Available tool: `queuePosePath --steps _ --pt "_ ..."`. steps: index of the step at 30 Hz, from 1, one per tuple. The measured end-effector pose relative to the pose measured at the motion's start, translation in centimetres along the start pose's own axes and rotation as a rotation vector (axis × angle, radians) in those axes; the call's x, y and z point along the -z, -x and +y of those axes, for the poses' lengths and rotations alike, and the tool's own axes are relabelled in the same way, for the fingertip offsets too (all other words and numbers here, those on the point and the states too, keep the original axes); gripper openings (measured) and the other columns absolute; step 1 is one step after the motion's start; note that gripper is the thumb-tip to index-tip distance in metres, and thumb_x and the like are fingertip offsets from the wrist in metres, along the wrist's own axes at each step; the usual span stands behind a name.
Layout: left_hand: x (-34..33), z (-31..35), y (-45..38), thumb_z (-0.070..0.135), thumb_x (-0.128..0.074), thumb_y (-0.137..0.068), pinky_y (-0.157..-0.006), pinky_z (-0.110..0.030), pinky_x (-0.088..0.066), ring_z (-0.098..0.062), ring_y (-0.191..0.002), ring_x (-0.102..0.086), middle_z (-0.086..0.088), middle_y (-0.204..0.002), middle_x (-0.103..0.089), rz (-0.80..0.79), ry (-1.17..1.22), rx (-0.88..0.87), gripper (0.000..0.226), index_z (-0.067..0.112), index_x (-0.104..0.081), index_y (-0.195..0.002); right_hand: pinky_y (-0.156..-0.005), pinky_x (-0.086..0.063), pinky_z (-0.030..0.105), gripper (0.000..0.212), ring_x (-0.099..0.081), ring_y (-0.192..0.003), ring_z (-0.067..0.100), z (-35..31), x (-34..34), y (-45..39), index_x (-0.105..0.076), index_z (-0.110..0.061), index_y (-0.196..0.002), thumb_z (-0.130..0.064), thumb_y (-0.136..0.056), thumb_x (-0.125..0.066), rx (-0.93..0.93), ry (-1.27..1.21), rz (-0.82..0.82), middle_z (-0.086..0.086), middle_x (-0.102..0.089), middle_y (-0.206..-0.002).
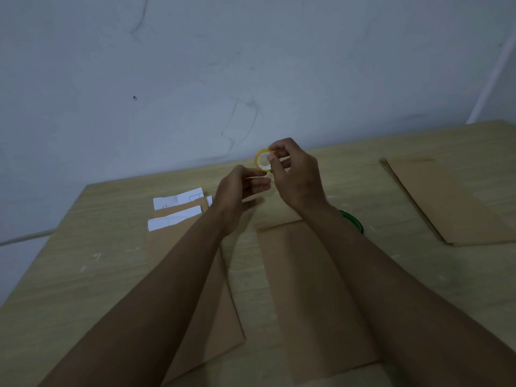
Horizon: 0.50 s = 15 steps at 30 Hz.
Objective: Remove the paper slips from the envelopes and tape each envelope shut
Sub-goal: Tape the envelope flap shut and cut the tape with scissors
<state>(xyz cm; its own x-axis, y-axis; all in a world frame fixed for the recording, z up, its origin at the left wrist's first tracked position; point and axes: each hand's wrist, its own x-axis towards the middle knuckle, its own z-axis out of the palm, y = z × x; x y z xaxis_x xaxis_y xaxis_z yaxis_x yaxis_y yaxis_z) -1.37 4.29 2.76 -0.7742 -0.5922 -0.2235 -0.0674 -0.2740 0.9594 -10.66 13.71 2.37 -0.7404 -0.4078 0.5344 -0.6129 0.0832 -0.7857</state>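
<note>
1. Table of pale wood lies under both hands and reaches back to the wall, giving one flat surface on which each group of paper can be kept apart.
2. Sealed-looking stack of envelopes lies well to the right of the right hand, probably set aside there so it does not mix with work in hand; whether they are taped cannot be told.
3. Centre envelope lies directly below the hands, between the forearms, flap end nearest the fingers, so I judge it is the one about to be taped.
4. Left envelopes lie under the left forearm, with white paper slips showing at their far end, just left of the left hand; these likely await emptying.
5. Right hand is raised above the table and grasps the tape roll between thumb and fingers, held up where the tape end can be found.
6. Left hand, just beside and below the roll, has its fingers curled toward it; whether it already pinches the clear tape end I cannot tell.
7. Green ring-shaped object peeks out behind the right wrist, mostly hidden.
</note>
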Motion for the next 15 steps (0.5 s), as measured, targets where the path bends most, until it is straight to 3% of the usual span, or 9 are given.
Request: queuePosePath --steps 4,10,15 --pt "0.1 0.3 0.9 0.015 -0.049 -0.094 -0.090 -0.040 -0.057 -0.017 -0.081 -0.067 -0.003 -0.079 -0.066 -0.032 0.078 0.032 0.021 0.007 -0.069 -0.099 -0.072 -0.055 0.034 0.011 -0.065 -0.076 0.012 -0.1 0.6 0.3 -0.064 -0.018 -0.104 -0.019 -0.094 -0.060 -0.014 -0.025 0.029 -0.004 -0.068 -0.091" --pt "1.0 -0.5 2.2 0.011 -0.064 -0.094 -0.077 -0.032 -0.061 -0.013 -0.079 -0.068 -0.005 -0.084 -0.066 -0.021 -0.033 0.028 0.015 0.002 -0.071 -0.103 -0.072 -0.057 0.039 0.013 -0.066 -0.072 0.013 0.7 1.1 1.6 -0.065 -0.015 -0.106 -0.017 -0.093 -0.061 -0.048 -0.051 0.052 -0.006 -0.066 -0.087" --pt "1.6 -1.0 3.5 0.008 -0.066 -0.093 -0.071 -0.029 -0.062 -0.015 -0.072 -0.068 -0.011 -0.082 -0.069 0.020 -0.210 0.003 0.013 -0.003 -0.071 -0.100 -0.079 -0.055 0.033 0.023 -0.061 -0.073 0.011 1.9 1.4 3.7 -0.068 -0.013 -0.116 -0.014 -0.093 -0.061 -0.103 0.031 0.006 -0.001 -0.066 -0.091"
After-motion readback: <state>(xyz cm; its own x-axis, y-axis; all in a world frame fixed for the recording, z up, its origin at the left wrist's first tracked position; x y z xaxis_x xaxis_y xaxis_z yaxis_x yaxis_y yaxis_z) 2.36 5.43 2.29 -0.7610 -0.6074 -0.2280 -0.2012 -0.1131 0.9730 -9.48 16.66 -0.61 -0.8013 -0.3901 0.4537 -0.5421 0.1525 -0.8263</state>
